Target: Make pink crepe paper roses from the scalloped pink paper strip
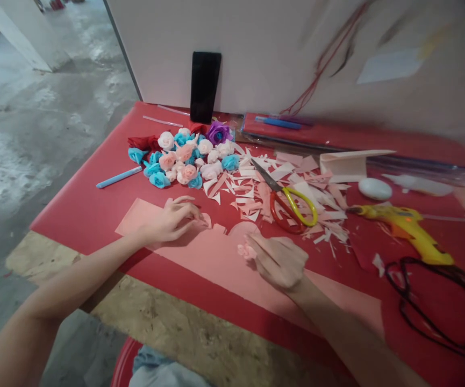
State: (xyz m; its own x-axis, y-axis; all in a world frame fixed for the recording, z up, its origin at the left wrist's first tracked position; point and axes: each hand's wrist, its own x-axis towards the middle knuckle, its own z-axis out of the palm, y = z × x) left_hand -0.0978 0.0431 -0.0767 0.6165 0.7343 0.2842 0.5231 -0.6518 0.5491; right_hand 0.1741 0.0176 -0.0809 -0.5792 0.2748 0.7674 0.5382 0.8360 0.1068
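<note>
My left hand (176, 219) rests over a pink paper sheet (216, 269), its bent fingers closed at the edge of a small rounded pink paper petal (206, 220). In my right hand (278, 260), a small pink paper flower (245, 251) is pinched between thumb and fingers. Just beyond that hand lies another rounded pink paper piece (243, 229), flat near the sheet's far edge. Scissors (283, 196) with yellow and red handles lie on pale and pink paper scraps (252, 188).
Finished paper flowers (186, 156) are heaped behind my left hand, near a blue pen (118, 177). A black phone (205, 87) leans on the wall. To the right lie a yellow glue gun (409, 228), its black cord (403, 306) and a white egg-shaped object (374, 188). The red tabletop (74, 207) ends at left.
</note>
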